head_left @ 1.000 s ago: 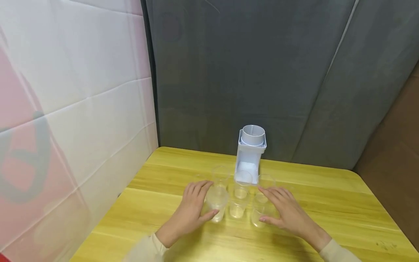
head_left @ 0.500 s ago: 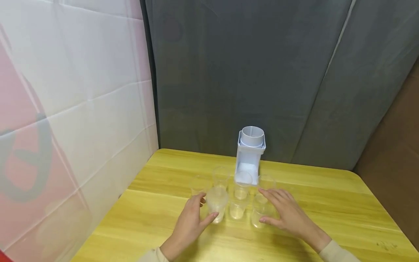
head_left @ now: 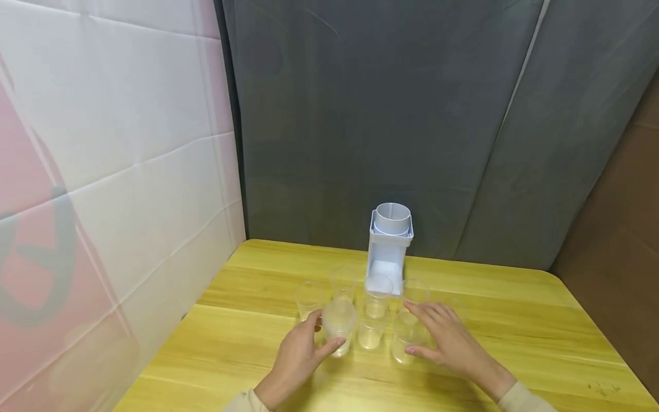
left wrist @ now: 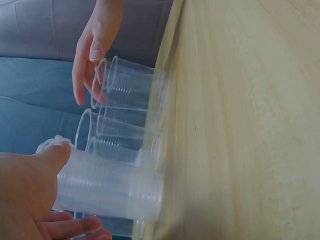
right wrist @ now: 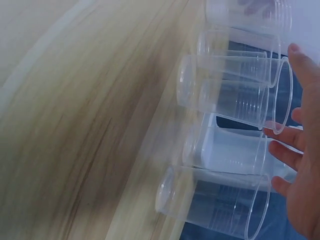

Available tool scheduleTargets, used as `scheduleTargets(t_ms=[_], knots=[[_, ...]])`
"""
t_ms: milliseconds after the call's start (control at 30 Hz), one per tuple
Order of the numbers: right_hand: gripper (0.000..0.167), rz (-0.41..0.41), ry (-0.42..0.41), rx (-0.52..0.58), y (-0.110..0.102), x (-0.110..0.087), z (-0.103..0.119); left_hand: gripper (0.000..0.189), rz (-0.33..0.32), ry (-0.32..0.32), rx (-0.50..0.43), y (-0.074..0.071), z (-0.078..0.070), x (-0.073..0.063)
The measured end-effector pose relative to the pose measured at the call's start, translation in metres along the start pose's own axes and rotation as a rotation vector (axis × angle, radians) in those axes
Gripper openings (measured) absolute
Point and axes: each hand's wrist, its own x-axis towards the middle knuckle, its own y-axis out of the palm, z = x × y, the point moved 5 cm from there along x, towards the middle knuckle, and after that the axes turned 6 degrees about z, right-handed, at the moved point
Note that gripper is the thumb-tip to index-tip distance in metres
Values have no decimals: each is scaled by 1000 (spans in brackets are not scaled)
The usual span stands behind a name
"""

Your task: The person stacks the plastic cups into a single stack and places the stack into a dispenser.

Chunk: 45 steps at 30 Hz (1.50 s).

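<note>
Several clear plastic cups stand upright in a group on the wooden table. At the front left is a cloudy stack of nested cups (head_left: 340, 320). My left hand (head_left: 296, 357) is around this stack, its thumb on the near side and fingers on the left; whether they press on it is unclear. A front middle cup (head_left: 369, 337) stands beside it. My right hand (head_left: 448, 337) is spread beside the front right cup (head_left: 404, 348), thumb in front and fingers near its rim. In the right wrist view, a fingertip (right wrist: 280, 132) overlaps a clear cup's rim (right wrist: 289, 95); contact is uncertain.
A white holder (head_left: 385, 249) with a round tube in its top stands behind the cups. The wooden table (head_left: 247, 326) ends at a dark curtain (head_left: 355, 126). A pale printed sheet (head_left: 154, 143) hangs on the left, a brown panel (head_left: 612, 206) on the right.
My left hand's fingers have drawn down and curled in on the left of the stack, uncovering a cup behind. My right hand has stayed about where it was. The head view has shifted slightly.
</note>
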Motion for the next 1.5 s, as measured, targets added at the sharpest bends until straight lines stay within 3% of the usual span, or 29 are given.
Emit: scheduleTargets(t_ms=[733,1500], knots=[[70,5,22,-10,2,-3,3,78,0,5,-26,-1,1,2],[65,25,58,-5,-4,-6,4,74,90,72,-104,6,-7,-12]])
